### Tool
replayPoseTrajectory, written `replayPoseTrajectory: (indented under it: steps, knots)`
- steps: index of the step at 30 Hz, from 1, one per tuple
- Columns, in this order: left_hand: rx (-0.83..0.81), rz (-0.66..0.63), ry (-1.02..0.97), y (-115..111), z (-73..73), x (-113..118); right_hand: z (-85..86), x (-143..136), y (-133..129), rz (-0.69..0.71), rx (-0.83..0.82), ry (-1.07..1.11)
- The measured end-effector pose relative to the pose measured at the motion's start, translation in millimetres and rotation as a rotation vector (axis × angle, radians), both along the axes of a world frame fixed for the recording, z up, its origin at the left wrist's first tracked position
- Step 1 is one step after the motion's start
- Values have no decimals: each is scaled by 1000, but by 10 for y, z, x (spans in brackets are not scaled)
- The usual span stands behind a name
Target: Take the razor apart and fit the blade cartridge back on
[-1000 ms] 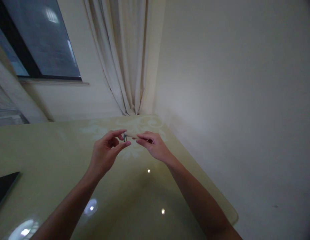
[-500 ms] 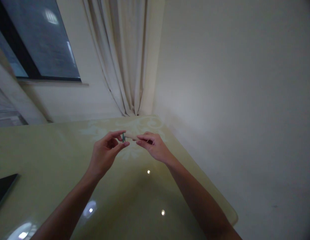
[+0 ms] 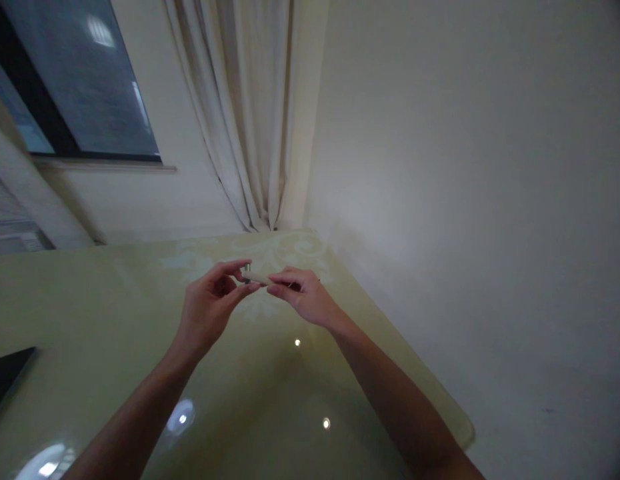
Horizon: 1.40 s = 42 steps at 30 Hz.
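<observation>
Between the thumb and fingertips of my left hand is a small upright piece with a greenish, shiny look; its kind is too small to make out. My right hand pinches a slim pale stick by its right end. The stick points left, and its tip overlaps the small piece from my view. Whether the two touch I cannot tell. Both hands are held above the far part of the table.
The pale glossy table carries a floral pattern and light reflections. A dark flat object lies at its left edge. Beyond stand a curtain and a window; a plain wall runs along the right.
My right hand has shifted slightly left, bringing the pale stick across the small greenish piece. My left hand has stayed nearly in place.
</observation>
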<state>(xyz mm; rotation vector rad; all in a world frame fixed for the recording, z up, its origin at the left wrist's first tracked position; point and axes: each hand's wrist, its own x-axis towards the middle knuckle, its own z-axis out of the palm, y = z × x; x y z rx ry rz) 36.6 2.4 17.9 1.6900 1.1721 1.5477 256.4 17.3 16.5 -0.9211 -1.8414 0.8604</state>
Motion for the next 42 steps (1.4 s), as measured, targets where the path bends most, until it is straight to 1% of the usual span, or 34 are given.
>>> replayPoseTrajectory:
  steps: [5, 11, 16, 21, 26, 31, 36, 40, 42]
  knots:
    - [-9, -7, -26, 21, -27, -3, 4, 34, 16, -66, 23, -17]
    - [-14, -19, -14, 10, -12, 7, 24, -2, -15, -5, 20, 19]
    - [-15, -5, -16, 21, -29, 0, 19, 12, 15, -86, 40, 7]
    - [-15, -9, -28, 29, -39, 4, 33, 7, -2, -21, 50, 15]
    - [-22, 9, -6, 25, -32, 12, 33, 23, 7, -106, 38, -17]
    - [-12, -24, 3, 11, -17, 34, 52, 24, -20, -31, 37, -13]
    - [-13, -8, -8, 15, -17, 43, 57, 38, -13, -87, 43, -24]
    - [-21, -36, -18, 3, -17, 42, 62, 42, -18, -34, 46, -23]
    - [-13, -24, -22, -3, -19, 39, 58, 51, -12, -51, 46, -38]
